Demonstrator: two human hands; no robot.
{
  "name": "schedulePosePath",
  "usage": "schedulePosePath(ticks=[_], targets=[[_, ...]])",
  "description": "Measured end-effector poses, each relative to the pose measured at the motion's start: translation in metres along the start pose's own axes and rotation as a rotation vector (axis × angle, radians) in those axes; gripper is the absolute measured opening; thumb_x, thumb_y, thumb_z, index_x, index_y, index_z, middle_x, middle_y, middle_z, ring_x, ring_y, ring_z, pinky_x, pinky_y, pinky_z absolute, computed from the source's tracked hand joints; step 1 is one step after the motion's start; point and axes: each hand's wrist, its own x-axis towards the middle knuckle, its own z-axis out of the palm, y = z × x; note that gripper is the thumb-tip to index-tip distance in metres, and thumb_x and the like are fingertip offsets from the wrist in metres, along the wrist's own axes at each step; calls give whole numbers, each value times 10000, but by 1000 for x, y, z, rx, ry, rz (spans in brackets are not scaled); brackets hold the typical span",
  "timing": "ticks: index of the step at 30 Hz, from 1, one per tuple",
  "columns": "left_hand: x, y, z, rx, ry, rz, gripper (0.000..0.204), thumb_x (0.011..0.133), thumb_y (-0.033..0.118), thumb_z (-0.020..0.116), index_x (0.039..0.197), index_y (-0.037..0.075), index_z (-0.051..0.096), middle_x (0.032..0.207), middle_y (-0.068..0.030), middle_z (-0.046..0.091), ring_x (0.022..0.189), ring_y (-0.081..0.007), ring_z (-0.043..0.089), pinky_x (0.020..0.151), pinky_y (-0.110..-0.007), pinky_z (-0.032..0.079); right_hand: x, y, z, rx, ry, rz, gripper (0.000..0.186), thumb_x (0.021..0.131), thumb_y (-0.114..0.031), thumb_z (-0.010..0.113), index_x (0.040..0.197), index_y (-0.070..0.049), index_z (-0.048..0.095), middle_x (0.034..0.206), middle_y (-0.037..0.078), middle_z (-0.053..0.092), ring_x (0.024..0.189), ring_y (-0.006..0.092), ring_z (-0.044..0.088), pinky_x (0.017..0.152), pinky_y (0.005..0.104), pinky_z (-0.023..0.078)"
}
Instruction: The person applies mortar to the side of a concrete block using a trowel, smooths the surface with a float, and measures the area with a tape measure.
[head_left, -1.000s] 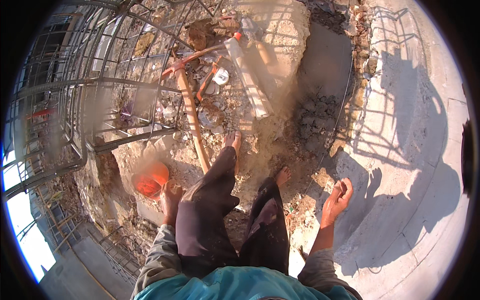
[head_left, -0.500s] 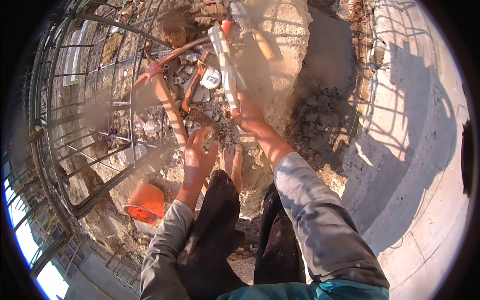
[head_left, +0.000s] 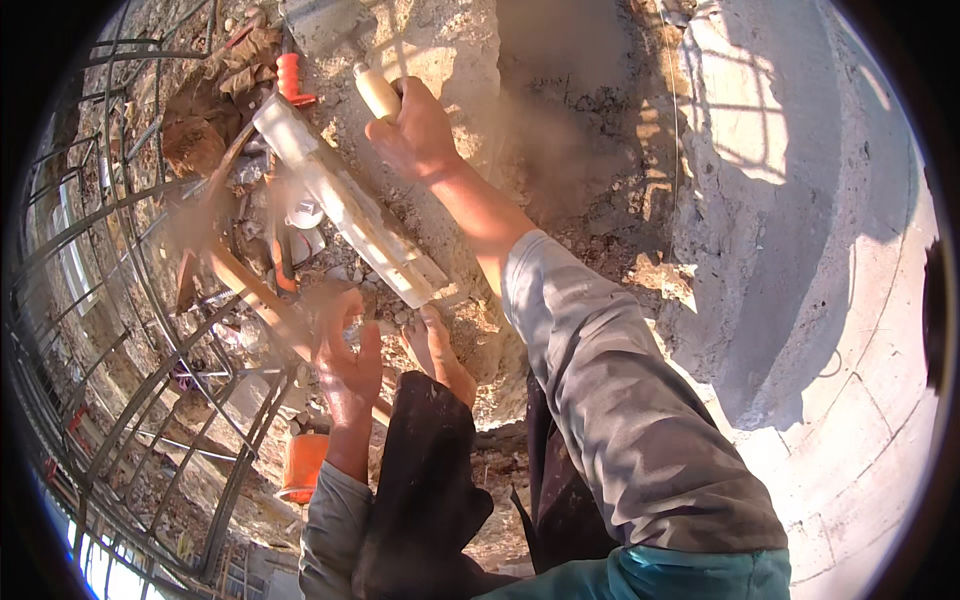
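Note:
My right hand is closed around a pale, rounded handle at the top middle. Below it, a long whitish board lies diagonally on the rubble, with a red-orange handle by its upper end. My left hand is open, fingers loosely bent, beside the pickaxe's wooden shaft; I cannot tell if it touches. An orange-and-dark tool and a round white object lie between shaft and board, partly blurred by haze. My bare foot is right of my left hand.
A steel rebar cage fills the left side. An orange bucket stands at lower left. Dark, rough ground runs in a strip right of my right hand, beside a pale concrete surface with a thin string along its edge.
My right hand moved up and forward from the long board to the pale handle and closed on it. The board now lies more diagonally. My left hand shifted down-left. The view has shifted.

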Motion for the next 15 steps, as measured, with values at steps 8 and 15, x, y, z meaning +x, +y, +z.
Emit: schedulePosePath(ticks=[8, 15], targets=[[6, 218, -26, -488, -499, 550, 422, 852, 118, 652, 1244, -4, 555, 1019, -125, 665, 872, -250, 667, 834, -402, 532, -306, 51, -118, -26, 128, 509, 440, 836, -240, 674, 1186, -26, 513, 856, 178, 650, 754, 288, 663, 687, 388, 519], [-75, 345, -5, -371, -652, 898, 286, 724, 80, 718, 1008, 69, 743, 982, -83, 714, 785, -200, 697, 731, -379, 590, -378, 76, -156, -289, 246, 441, 462, 778, -220, 649, 1167, -6, 517, 946, 273, 656, 911, 432, 655, 780, 488, 509]])
